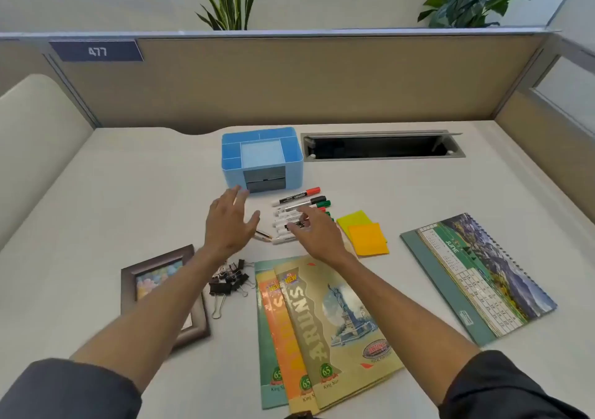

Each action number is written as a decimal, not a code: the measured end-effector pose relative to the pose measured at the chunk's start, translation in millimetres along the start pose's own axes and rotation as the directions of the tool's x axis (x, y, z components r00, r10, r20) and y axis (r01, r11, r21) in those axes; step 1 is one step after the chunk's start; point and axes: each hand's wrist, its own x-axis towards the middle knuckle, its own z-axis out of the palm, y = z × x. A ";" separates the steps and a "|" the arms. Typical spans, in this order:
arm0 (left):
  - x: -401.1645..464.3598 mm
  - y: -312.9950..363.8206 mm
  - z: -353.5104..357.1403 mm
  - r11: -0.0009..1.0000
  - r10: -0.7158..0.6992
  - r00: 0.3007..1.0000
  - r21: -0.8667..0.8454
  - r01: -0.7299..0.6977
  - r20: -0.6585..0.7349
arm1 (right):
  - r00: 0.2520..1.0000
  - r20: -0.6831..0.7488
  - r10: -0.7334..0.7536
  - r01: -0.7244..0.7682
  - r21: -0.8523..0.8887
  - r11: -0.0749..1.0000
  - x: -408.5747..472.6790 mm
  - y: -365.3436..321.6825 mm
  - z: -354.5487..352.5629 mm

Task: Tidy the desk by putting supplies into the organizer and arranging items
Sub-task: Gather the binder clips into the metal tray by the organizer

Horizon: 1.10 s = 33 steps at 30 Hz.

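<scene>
A blue desk organizer (291,148) with grey drawers stands at the back centre of the desk. In front of it lies a heap of several whiteboard markers (297,199). My right hand (314,235) rests over the lower markers, its fingers touching one. My left hand (230,222) hovers open just left of the markers, near the organizer's front corner, holding nothing. A gold-tipped pen (263,235) lies between my hands. Yellow and orange sticky notes (367,236) sit right of the markers. Black binder clips (230,281) lie under my left wrist.
Three overlapping notebooks (325,328) lie at the front centre. A spiral desk calendar (476,277) lies flat at the right. A framed picture (161,277) lies at the left, partly under my left forearm. An open cable slot (381,146) is behind, by the partition.
</scene>
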 end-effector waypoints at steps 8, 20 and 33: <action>68.5 -14.3 -4.0 0.997 0.011 1.000 0.080 -0.013 0.023 | 0.973 0.139 0.183 -0.226 0.434 0.872 55.5 -27.3 17.5; 106.0 -24.4 2.1 0.996 0.046 0.998 0.080 -0.050 0.053 | 0.829 0.448 0.336 -0.556 0.726 0.404 107.2 -53.4 43.8; 118.5 -32.0 0.8 0.992 0.068 0.995 0.098 -0.075 0.070 | 0.775 0.485 0.405 -0.498 0.864 -0.080 115.4 -69.4 55.5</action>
